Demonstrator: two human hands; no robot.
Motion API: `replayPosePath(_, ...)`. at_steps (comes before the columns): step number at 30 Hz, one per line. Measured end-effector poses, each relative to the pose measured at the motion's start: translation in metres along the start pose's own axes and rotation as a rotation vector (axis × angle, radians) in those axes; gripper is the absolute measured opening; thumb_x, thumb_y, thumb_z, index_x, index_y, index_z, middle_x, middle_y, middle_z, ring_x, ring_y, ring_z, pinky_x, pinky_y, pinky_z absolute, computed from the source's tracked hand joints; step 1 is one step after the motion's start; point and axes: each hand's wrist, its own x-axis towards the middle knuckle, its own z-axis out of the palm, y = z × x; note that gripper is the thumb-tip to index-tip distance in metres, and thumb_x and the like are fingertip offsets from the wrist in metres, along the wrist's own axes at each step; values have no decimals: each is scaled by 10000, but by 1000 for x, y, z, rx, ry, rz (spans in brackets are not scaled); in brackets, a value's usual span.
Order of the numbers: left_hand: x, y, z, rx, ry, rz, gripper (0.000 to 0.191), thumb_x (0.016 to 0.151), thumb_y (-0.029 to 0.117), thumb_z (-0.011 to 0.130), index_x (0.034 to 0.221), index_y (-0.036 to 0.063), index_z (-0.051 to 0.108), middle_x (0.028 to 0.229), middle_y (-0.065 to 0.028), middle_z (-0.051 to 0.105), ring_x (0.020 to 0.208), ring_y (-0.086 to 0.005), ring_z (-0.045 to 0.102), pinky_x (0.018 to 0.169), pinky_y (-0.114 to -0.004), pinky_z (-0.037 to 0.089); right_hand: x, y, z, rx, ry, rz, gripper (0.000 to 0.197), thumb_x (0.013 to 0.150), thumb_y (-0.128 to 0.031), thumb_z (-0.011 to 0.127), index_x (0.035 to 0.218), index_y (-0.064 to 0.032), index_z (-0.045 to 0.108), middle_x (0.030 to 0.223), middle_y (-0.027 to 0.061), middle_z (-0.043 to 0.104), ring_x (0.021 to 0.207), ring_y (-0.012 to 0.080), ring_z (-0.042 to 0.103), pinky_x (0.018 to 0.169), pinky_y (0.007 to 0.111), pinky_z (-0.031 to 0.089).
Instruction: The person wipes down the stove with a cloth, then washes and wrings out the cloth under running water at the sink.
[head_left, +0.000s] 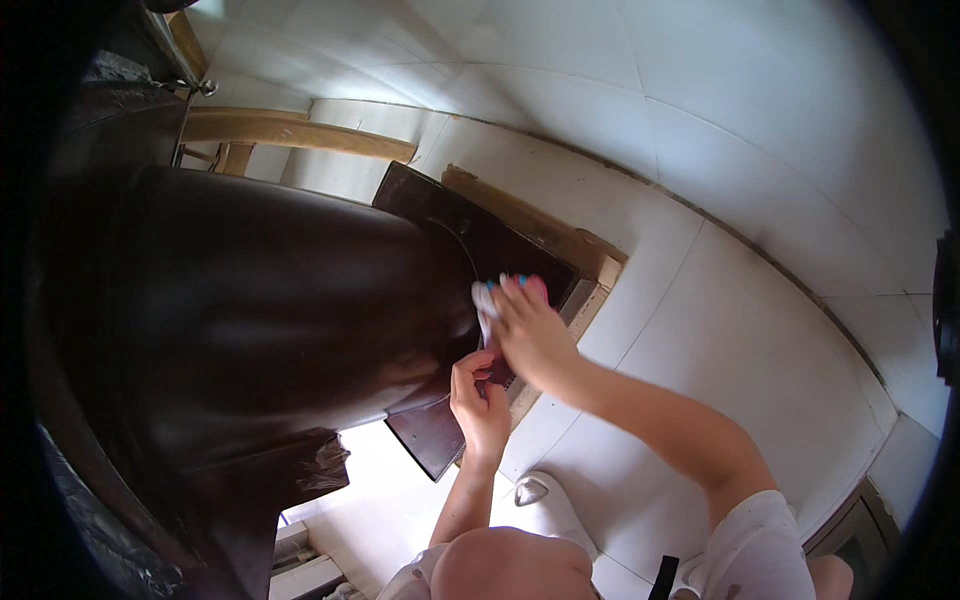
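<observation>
My right hand (534, 337), slightly blurred, presses a bunched white cloth (484, 301) with pink and blue parts onto a dark brown leather seat (300, 292). The cloth lies by the seam where the bulging cushion meets a flat dark panel (480, 232). Just below, my left hand (478, 411) is raised with its fingers loosely bent and nothing visible in it. Its fingertips are close to the cloth's lower end; whether they touch is hard to see. Ragged, torn covering (324, 461) shows on the seat's near side.
A wooden base rail (600, 259) edges the panel. Behind stands a wooden bar (300, 133). Pale tiles cover the floor (675, 322) and a white wall (712, 90) rises beyond. A white shoe (551, 502) is on the floor below my arms.
</observation>
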Motion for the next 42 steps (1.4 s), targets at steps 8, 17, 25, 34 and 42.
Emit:
replayPosePath(8,-8,-8,-1,58,30,42,198,740,-79,494,932,-33,481,933,-119,538,820,-170,528,729,-268,438,-31,-24,-21,12,-5,41,341,716,-179,499,1012,-22,561,1122,151,494,1138,309,388,963,481,245)
replayPosePath(17,0,8,6,255,-157,154,245,729,-10,539,972,-33,515,1026,-198,533,945,-328,526,813,-363,420,69,31,30,-168,146,199,354,764,-171,454,1079,-31,532,1187,169,444,1162,301,360,959,459,252)
replayPosePath(25,3,11,10,443,-214,264,257,735,63,569,965,-49,545,1003,-178,547,926,-302,531,805,-350,439,100,47,45,-103,69,185,362,793,-215,433,1109,-58,513,1219,139,426,1184,289,334,972,468,227)
replayPosePath(34,-3,8,9,492,-227,290,293,715,63,579,986,-40,534,1042,-180,531,919,-299,537,785,-345,457,-25,13,-37,-156,13,15,350,724,-228,509,992,-6,549,1102,205,486,1116,324,396,939,462,280)
replayPosePath(42,-3,2,1,471,-278,293,287,728,59,580,1002,-21,549,1050,-186,545,995,-290,527,826,-337,448,-2,12,-18,-128,60,107,349,736,-179,487,1017,21,543,1129,217,467,1126,339,387,951,432,285)
